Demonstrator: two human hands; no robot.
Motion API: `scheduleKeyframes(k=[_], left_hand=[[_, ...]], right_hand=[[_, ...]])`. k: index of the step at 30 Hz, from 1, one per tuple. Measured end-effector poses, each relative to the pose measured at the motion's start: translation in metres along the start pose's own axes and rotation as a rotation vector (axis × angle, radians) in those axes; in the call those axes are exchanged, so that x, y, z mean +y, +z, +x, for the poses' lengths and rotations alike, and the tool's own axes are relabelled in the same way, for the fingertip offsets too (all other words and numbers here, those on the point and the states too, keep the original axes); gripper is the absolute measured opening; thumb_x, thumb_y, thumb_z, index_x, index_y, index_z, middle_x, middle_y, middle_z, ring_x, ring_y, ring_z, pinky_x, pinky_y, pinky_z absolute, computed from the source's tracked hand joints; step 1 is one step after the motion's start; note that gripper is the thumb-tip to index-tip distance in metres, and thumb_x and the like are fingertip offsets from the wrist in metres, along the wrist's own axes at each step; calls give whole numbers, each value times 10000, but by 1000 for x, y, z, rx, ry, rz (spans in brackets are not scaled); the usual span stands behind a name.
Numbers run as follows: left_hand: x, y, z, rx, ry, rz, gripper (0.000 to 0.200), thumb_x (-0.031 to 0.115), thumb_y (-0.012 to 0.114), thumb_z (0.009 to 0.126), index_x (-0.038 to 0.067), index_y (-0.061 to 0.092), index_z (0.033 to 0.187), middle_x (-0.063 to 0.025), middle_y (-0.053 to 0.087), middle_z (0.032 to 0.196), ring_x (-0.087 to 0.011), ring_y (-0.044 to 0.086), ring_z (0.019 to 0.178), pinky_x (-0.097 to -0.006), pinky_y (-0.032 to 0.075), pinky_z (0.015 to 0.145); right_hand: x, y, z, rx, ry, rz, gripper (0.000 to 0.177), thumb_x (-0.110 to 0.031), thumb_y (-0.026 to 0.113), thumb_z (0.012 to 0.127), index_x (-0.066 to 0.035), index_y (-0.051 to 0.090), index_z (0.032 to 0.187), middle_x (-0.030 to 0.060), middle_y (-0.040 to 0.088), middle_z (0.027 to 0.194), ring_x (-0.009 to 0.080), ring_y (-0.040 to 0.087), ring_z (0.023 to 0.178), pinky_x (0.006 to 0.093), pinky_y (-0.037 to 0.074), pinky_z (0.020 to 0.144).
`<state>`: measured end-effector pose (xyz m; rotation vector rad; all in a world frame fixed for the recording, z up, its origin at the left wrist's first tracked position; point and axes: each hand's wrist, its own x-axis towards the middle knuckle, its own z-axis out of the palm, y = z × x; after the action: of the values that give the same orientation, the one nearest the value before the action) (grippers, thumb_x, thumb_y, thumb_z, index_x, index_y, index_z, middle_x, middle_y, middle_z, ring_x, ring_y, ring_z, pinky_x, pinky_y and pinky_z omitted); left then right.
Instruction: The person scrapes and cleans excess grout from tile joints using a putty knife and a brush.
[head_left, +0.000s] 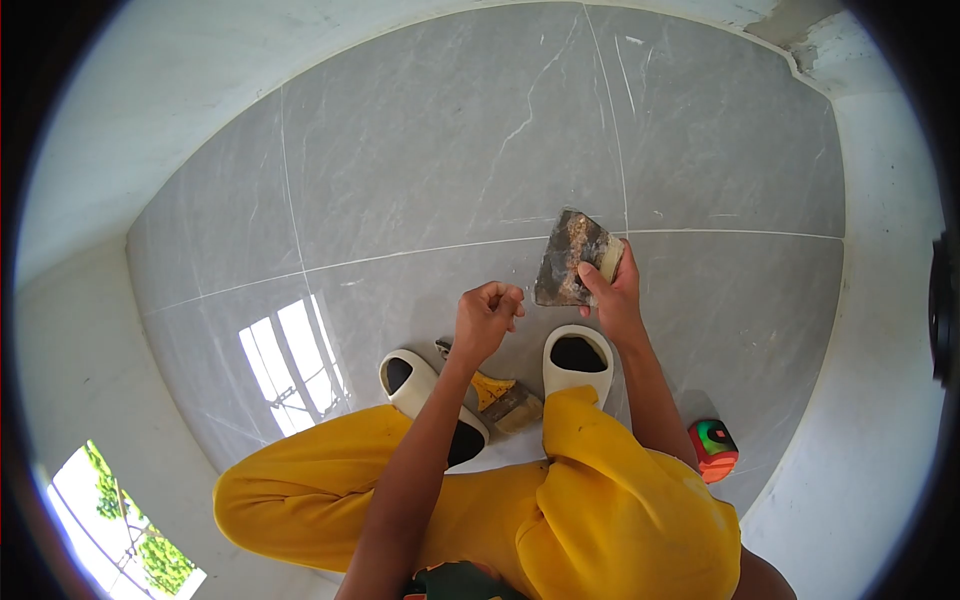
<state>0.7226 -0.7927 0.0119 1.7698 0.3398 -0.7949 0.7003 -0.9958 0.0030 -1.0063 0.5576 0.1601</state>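
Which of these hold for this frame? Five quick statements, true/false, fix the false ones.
1. The right hand holds a flat, stained piece. True.
2. The left hand is pressed flat on that piece. False: the left hand is curled, apart from it.
3. A yellow-handled tool lies between the left slipper and the right slipper. True.
4. The red tape measure is by the person's left foot. False: the red tape measure is off to the right.
5. The trousers are yellow. True.
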Motion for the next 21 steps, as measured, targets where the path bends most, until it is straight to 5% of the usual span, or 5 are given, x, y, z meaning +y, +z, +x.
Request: scheduleKeyframes(k=[5,8,17,20,21], left_hand=[[-20,0,6,3,-131,-85,447,391,550,1016,9,602,789,0,565,676,-83,555,592,-260,522,591],[-10,12,1,1,81,-346,412,370,583,1005,18,616,792,3,565,673,-88,568,646,-272,520,658],[16,14,-5,154,346,493,287,211,608,985,-29,618,828,-49,554,605,-104,535,623,-301,462,622],[1,8,2,135,137,419,270,208,587,996,-3,627,831,-30,586,654,-105,530,614,-307,461,614],[1,7,2,87,114,144,251,199,588,995,4,629,842,-25,597,684,-103,537,621,-300,463,615]], right_hand=[[2,1,1,4,0,-15,294,-101,628,925,-80,433,1144,27,594,926,64,576,669,215,439,431],[4,0,2,-3,-7,-30,297,-100,629,923,-80,431,1143,26,595,926,65,580,673,212,443,433],[3,8,-5,-31,18,-72,296,-95,625,923,-79,422,1137,25,597,929,58,586,686,209,454,430],[4,12,-7,-52,4,-47,299,-96,626,922,-75,421,1138,28,597,931,56,586,682,206,455,427],[2,14,-7,-46,-4,-42,299,-95,626,921,-74,421,1138,29,597,930,55,585,679,205,456,427]])
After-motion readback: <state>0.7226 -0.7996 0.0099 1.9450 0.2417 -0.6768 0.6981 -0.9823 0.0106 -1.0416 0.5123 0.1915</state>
